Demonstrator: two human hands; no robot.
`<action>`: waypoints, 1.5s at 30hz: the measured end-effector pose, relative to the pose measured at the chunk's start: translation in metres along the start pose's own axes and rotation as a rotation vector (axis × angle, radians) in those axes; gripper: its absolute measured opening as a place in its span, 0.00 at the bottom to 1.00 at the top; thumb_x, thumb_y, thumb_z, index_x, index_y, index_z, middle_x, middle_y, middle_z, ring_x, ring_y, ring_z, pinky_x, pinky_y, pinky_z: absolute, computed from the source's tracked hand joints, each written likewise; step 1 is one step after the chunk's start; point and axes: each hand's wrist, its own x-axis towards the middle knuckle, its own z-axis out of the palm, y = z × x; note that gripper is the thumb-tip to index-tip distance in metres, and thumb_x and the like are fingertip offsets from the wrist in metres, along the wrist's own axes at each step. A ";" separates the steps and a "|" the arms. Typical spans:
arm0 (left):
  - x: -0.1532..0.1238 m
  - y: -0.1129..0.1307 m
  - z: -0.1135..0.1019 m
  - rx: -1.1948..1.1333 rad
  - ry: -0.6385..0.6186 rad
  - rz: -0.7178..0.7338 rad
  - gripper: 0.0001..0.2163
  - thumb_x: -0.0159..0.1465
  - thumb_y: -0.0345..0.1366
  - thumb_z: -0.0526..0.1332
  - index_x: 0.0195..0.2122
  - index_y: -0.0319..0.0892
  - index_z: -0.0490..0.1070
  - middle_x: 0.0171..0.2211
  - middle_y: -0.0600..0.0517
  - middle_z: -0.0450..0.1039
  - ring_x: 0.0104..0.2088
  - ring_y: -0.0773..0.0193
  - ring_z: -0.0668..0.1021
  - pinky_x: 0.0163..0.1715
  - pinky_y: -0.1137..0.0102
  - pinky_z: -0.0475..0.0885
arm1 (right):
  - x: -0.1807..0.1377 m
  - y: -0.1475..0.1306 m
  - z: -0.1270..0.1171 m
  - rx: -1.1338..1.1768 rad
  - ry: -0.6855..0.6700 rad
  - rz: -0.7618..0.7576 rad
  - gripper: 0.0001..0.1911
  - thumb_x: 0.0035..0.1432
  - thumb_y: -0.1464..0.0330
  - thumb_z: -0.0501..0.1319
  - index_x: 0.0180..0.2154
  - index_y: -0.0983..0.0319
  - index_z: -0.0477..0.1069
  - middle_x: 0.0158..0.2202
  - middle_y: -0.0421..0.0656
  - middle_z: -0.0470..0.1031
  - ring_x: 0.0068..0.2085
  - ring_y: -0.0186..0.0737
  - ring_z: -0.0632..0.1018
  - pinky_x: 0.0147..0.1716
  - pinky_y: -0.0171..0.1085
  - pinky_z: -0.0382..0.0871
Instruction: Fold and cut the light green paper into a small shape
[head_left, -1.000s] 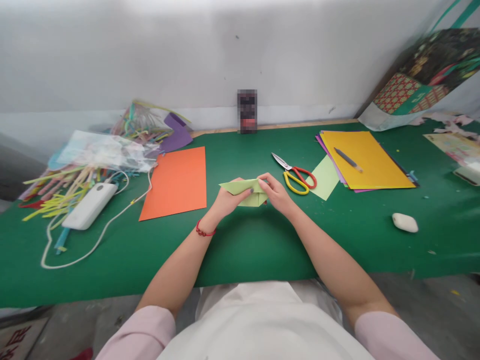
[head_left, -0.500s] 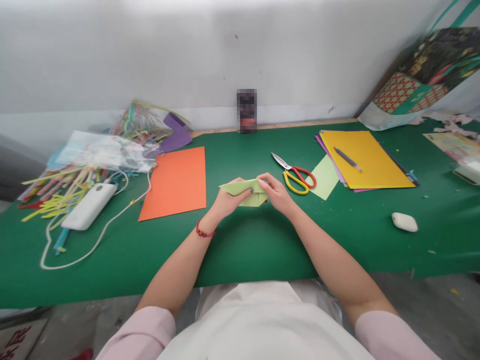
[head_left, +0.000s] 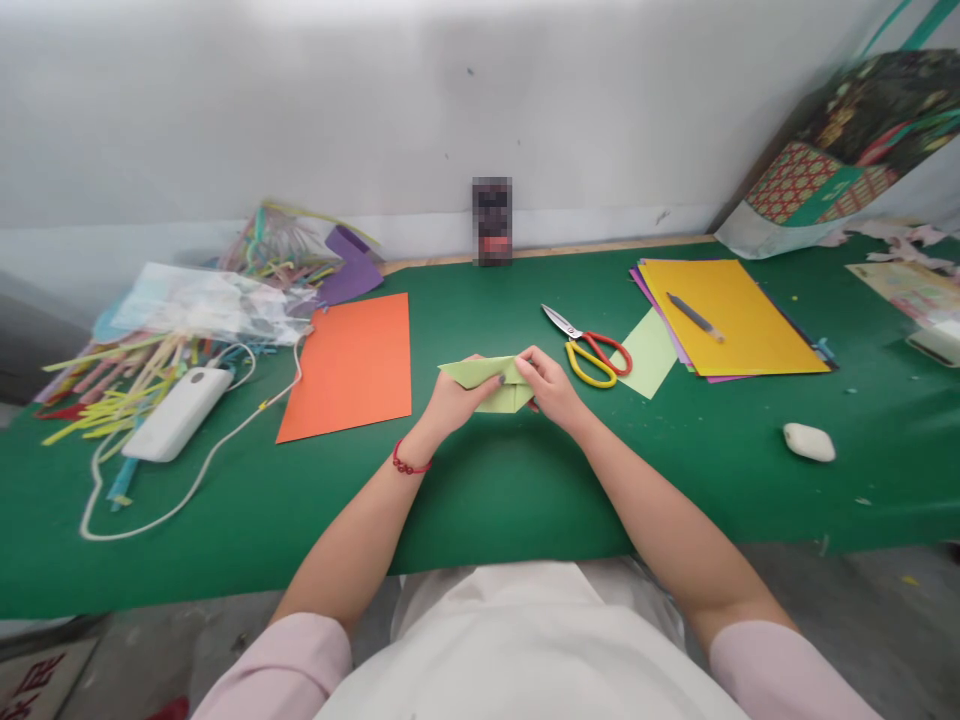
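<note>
A light green folded paper [head_left: 504, 397] is held up between both hands over the middle of the table. My left hand [head_left: 455, 402] grips its left part, thumb lying on top and fingers underneath. At the upper right edge, my right hand [head_left: 553, 385] pinches the paper between thumb and fingers; some fingertips are hidden behind it. The paper has a pointed left end and a folded flap along the top. Just right of my right hand lie scissors [head_left: 589, 350] with one red and one yellow handle, blades pointing to the far left.
On the green table [head_left: 510, 500], an orange sheet [head_left: 349, 370] lies left. Beyond it are a white power bank [head_left: 178, 413] with cable and a pile of paper strips [head_left: 112, 395]. Rightward are a pale green sheet [head_left: 651, 355], yellow paper [head_left: 739, 320], a pen [head_left: 695, 316] and a white case [head_left: 808, 442].
Both hands keep their hold on the folded green paper, almost in the same place. The right fingers have shifted very slightly at its right edge.
</note>
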 end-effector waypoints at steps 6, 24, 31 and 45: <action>-0.001 -0.003 0.002 0.091 0.060 0.070 0.08 0.56 0.39 0.64 0.31 0.39 0.71 0.25 0.54 0.72 0.25 0.69 0.73 0.24 0.75 0.68 | 0.004 0.003 0.000 0.041 0.028 -0.002 0.23 0.51 0.46 0.58 0.29 0.59 0.62 0.17 0.33 0.62 0.15 0.30 0.64 0.10 0.31 0.58; -0.008 -0.012 0.017 0.814 -0.180 0.475 0.29 0.60 0.21 0.48 0.64 0.33 0.50 0.56 0.38 0.67 0.53 0.56 0.73 0.58 0.56 0.62 | 0.005 0.001 -0.010 -0.161 0.074 -0.049 0.21 0.54 0.49 0.57 0.25 0.60 0.62 0.16 0.32 0.56 0.17 0.29 0.61 0.15 0.32 0.54; -0.002 0.000 -0.004 0.037 -0.386 0.101 0.20 0.63 0.38 0.55 0.56 0.41 0.66 0.55 0.45 0.69 0.55 0.54 0.71 0.52 0.63 0.68 | 0.002 -0.016 -0.036 -0.235 -0.157 0.050 0.19 0.56 0.52 0.57 0.27 0.61 0.65 0.18 0.33 0.57 0.18 0.28 0.60 0.16 0.31 0.52; -0.004 0.000 0.019 -0.153 -0.307 -0.093 0.20 0.57 0.56 0.60 0.28 0.43 0.58 0.22 0.59 0.58 0.23 0.70 0.64 0.23 0.74 0.60 | -0.006 -0.022 -0.025 -0.295 -0.343 0.042 0.19 0.56 0.53 0.56 0.27 0.62 0.66 0.18 0.33 0.58 0.19 0.28 0.59 0.18 0.31 0.52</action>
